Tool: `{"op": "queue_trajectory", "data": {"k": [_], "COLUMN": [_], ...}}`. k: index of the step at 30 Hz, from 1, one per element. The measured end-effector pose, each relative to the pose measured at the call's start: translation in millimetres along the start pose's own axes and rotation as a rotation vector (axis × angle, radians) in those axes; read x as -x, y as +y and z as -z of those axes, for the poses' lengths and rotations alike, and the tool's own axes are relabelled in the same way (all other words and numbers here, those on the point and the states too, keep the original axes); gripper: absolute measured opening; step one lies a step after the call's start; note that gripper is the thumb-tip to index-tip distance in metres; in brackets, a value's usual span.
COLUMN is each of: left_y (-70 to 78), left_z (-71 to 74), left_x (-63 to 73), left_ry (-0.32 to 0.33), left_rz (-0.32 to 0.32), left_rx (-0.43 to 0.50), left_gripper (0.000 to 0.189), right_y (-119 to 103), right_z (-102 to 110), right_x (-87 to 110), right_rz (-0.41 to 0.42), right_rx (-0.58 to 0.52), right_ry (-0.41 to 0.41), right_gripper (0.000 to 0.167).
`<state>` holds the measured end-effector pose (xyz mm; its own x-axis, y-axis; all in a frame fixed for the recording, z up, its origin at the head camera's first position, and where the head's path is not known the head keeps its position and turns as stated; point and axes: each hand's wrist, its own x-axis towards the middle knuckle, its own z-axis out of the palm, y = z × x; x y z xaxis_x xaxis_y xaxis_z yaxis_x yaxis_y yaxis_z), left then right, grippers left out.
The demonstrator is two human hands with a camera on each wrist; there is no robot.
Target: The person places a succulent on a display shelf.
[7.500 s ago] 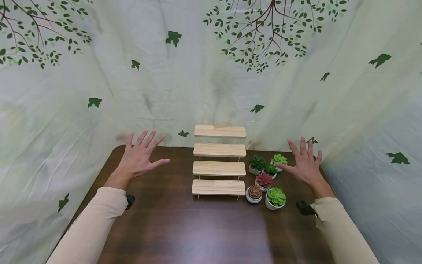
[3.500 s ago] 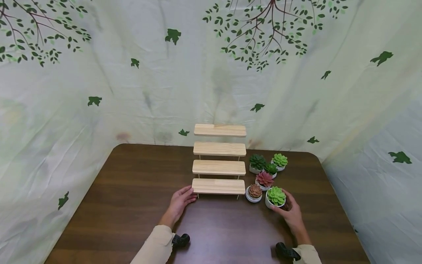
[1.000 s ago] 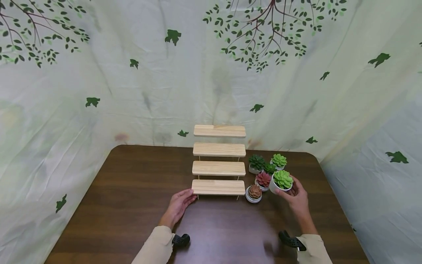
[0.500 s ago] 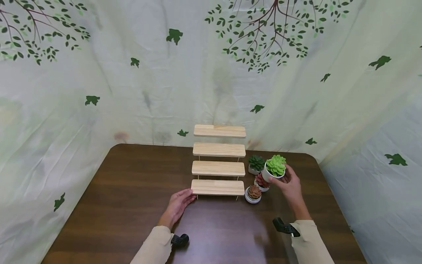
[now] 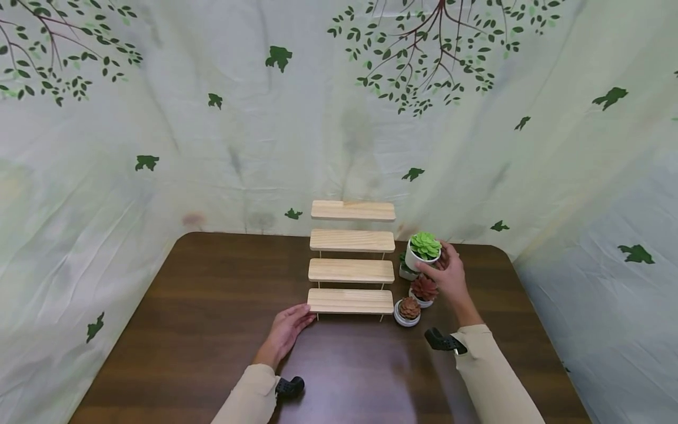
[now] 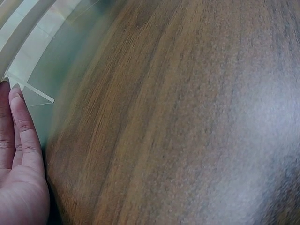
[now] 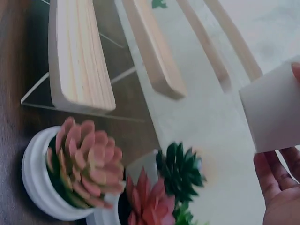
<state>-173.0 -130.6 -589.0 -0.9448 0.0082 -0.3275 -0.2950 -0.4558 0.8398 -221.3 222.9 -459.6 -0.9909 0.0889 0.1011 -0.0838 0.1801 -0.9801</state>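
Observation:
A four-tier wooden display stand point(image 5: 352, 270) with clear supports stands at the table's back middle. My left hand point(image 5: 285, 331) touches the left end of its lowest shelf, fingers nearly straight beside the clear support in the left wrist view; the thumb is hidden there. My right hand point(image 5: 450, 275) grips a bright green potted succulent point(image 5: 425, 245) by its white pot, raised over the plants at the stand's right. Under it, the dark green succulent point(image 5: 406, 272) is mostly covered. In the right wrist view the held white pot point(image 7: 272, 110) is near the upper shelf ends.
Right of the stand, a brown succulent point(image 5: 408, 308) and a red succulent point(image 5: 424, 288) stand in white pots. Other small green plants are hidden behind my right hand. A leaf-patterned cloth point(image 5: 238, 135) hangs behind the dark wooden table point(image 5: 222, 294).
My right hand took hold of the bright green succulent at the front right, lifted it and carried it back and left. My left hand came to the lowest shelf and has stayed there.

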Motion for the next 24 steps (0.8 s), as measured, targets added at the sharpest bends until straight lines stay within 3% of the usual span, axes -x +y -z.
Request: {"op": "queue_trajectory", "data": {"k": [15, 24], "left_y": [-2.3, -0.5], "left_z": [2.5, 2.0], "left_x": [2.6, 2.6], "left_ry": [-0.012, -0.008], "left_rz": [0.014, 0.001], "left_rx": [0.010, -0.003], "left_gripper": [0.012, 0.010], "right_y": [-29, -47], "right_z": [-39, -63], "right_x": [-33.2, -50.1], "right_rz": [0.055, 0.139], "right_rx": [-0.063, -0.116], "right_ry": [-0.040, -0.053], "right_gripper": [0.073, 0.071]}}
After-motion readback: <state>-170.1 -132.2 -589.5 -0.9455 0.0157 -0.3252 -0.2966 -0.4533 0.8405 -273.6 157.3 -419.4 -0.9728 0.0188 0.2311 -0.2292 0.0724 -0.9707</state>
